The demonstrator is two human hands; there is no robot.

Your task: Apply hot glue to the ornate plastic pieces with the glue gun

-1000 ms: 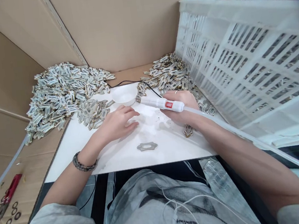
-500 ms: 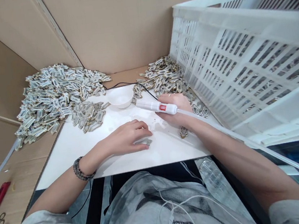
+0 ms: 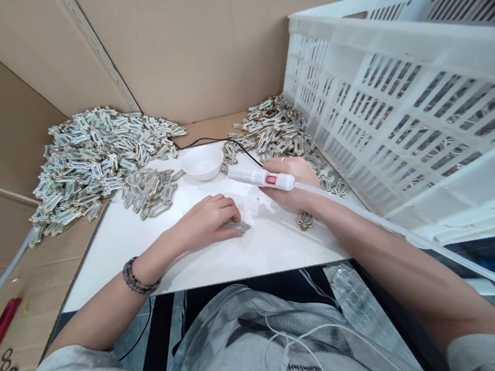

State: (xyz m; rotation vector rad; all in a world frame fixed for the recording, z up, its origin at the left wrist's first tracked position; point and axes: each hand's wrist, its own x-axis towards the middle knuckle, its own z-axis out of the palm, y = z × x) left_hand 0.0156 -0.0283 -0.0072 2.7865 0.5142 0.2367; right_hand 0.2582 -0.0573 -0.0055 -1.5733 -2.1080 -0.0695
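My left hand (image 3: pixel 210 220) is closed on a flat grey metal plate (image 3: pixel 242 226) with pointed ends, low over the white board (image 3: pixel 221 264); most of the plate is hidden by the fingers. My right hand (image 3: pixel 296 178) grips a white hot glue gun (image 3: pixel 258 178) with a red switch. A long translucent glue stick (image 3: pixel 383 226) runs out of its back end over my right forearm. The nozzle points left, close to a white bowl (image 3: pixel 203 164). Beside my right wrist lies a patterned metal frame (image 3: pixel 306 220).
A large heap of metal frames (image 3: pixel 94 153) stands at the back left, with a smaller pile of grey plates (image 3: pixel 149 191) before it. More frames (image 3: pixel 273 123) lie at the back right against a white slatted crate (image 3: pixel 399 100). A black cable (image 3: pixel 210 138) crosses behind the bowl.
My left hand has come toward me and closed on the grey plate that lay alone on the board, then shifted it slightly away from me. My right hand keeps holding the glue gun.
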